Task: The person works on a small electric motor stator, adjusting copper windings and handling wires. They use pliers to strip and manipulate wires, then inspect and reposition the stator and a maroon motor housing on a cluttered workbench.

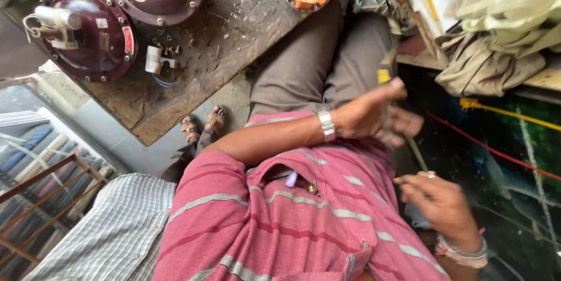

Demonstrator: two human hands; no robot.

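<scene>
Nearby, a red rectangular label point(128, 40) sits on the maroon motor housing point(87, 32).

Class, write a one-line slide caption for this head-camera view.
Seated person's left hand and right hand work together beside a wooden bench holding maroon motor housings.

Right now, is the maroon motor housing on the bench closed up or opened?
Closed: the motor housing lies flat on the bench, cover screws around its rim, shaft pointing toward the camera.
</scene>
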